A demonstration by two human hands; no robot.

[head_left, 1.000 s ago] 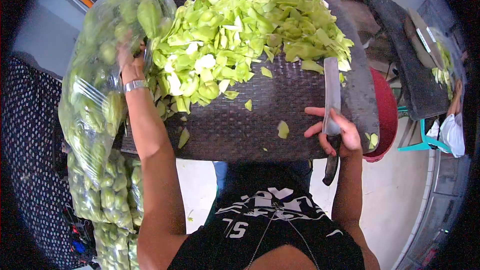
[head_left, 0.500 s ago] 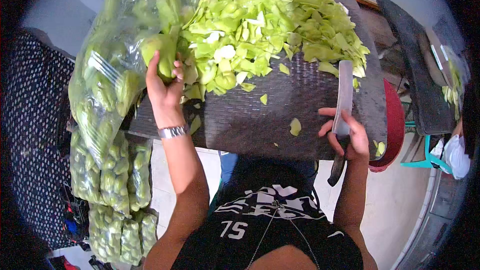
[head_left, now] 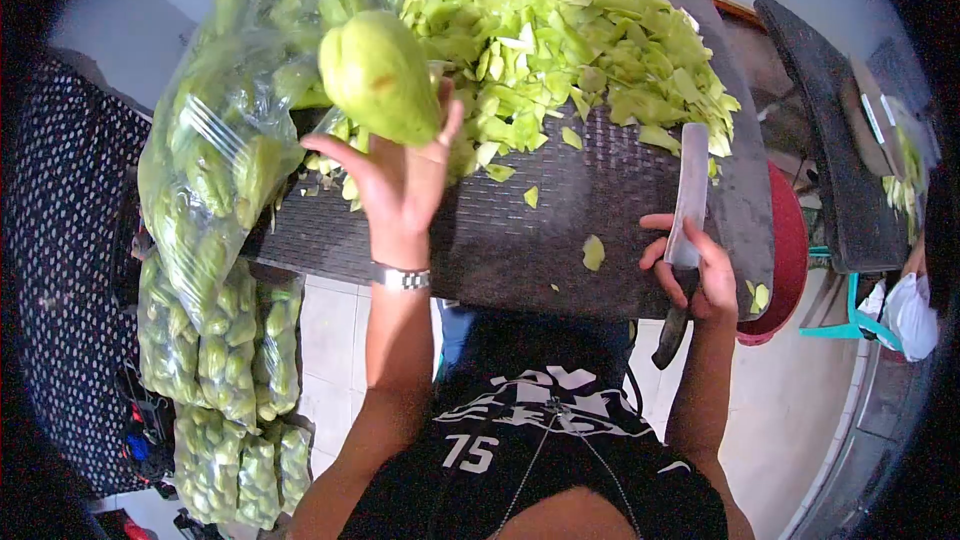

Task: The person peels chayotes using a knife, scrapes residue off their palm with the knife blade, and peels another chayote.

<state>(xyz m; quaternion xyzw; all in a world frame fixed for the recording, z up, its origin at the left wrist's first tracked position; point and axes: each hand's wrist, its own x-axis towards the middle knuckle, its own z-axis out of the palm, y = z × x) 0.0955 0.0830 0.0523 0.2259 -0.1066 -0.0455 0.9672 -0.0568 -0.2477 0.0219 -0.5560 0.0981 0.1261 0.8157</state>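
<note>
A pale green chayote (head_left: 378, 75) sits over the fingers of my left hand (head_left: 400, 175), above the table's left side. The thumb stands away from it, and the fingers are partly hidden behind the fruit. My right hand (head_left: 705, 275) grips a knife (head_left: 690, 190) with a dark handle near the table's right front edge; its blade points away from me. Behind and right of my left hand spreads a big heap of green peelings (head_left: 560, 40). To the left, a clear plastic bag (head_left: 205, 160) full of chayotes lies over the table edge.
The dark woven-patterned table (head_left: 480, 230) carries a few loose peel scraps. More bagged chayotes (head_left: 225, 370) are stacked at the lower left. A red tub (head_left: 785, 250) stands beyond the right table edge, near a black board (head_left: 825, 140) and a turquoise stool (head_left: 860, 315).
My left hand has moved right, away from the bag, and the chayote has come up with it, nearer the camera. The right hand and the knife have hardly moved.
</note>
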